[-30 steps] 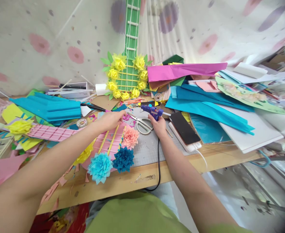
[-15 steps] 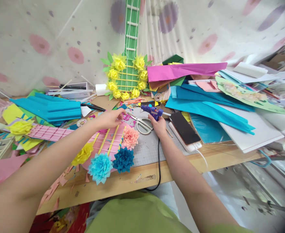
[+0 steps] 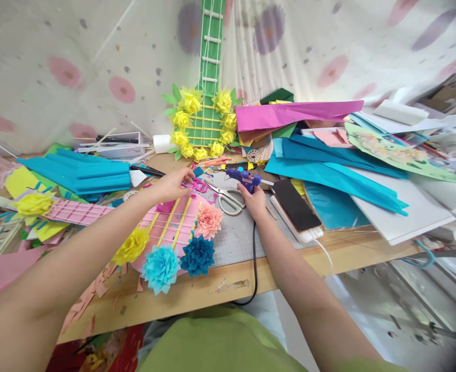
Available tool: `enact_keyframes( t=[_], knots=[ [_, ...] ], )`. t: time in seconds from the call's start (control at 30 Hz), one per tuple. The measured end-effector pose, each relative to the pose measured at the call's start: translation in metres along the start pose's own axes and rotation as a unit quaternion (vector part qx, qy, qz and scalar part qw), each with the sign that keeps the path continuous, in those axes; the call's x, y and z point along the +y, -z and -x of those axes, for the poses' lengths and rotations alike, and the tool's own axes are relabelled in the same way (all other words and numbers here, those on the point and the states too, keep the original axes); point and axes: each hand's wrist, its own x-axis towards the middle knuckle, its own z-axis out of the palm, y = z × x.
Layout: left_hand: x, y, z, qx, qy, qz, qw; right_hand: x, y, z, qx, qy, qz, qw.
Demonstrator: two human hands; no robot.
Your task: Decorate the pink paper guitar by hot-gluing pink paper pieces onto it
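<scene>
My right hand (image 3: pixel 255 201) is wrapped round a blue hot glue gun (image 3: pixel 244 179), its nozzle pointing left over the cutting mat. At the upper edge of a pink paper guitar (image 3: pixel 169 227), my left hand (image 3: pixel 178 184) has its fingers pinched together beside magenta paper scraps (image 3: pixel 200 185). What the fingertips hold, if anything, is too small to make out. Paper flowers sit on the guitar's body: a yellow one (image 3: pixel 132 246), a light blue one (image 3: pixel 161 269), a dark blue one (image 3: pixel 198 256) and a salmon one (image 3: pixel 208 220). Between my hands lie scissors (image 3: pixel 230 200).
A green paper guitar (image 3: pixel 207 121) with yellow flowers leans at the back. To the right are a phone (image 3: pixel 295 204) on a white power strip and blue paper sheets (image 3: pixel 336 178). Folded blue paper (image 3: pixel 76 173) lies left. A black cord (image 3: pixel 254 258) hangs over the table edge.
My left hand has shifted left and up, off the guitar's yellow strips towards the magenta scraps. The right hand and glue gun have stayed in place.
</scene>
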Motion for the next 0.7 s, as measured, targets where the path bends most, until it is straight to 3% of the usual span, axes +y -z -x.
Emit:
enact_keyframes(
  t=[0.23,0.33,0.53,0.7],
  knots=[
    [0.012,-0.001,0.004,-0.062,-0.055,-0.087,0.993,0.0,0.0,-0.001,0.004,-0.005,0.0,1.0],
    [0.011,0.001,0.003,-0.069,-0.055,-0.059,0.994,0.001,0.0,-0.001,0.005,-0.002,0.0,1.0],
    [-0.001,0.011,-0.002,0.059,0.028,0.004,0.998,0.001,-0.001,0.0,0.027,0.021,0.056,0.998],
    [-0.011,0.015,0.002,0.086,0.048,-0.003,0.995,-0.003,-0.002,-0.005,0.053,0.04,0.2,0.977]
  ],
)
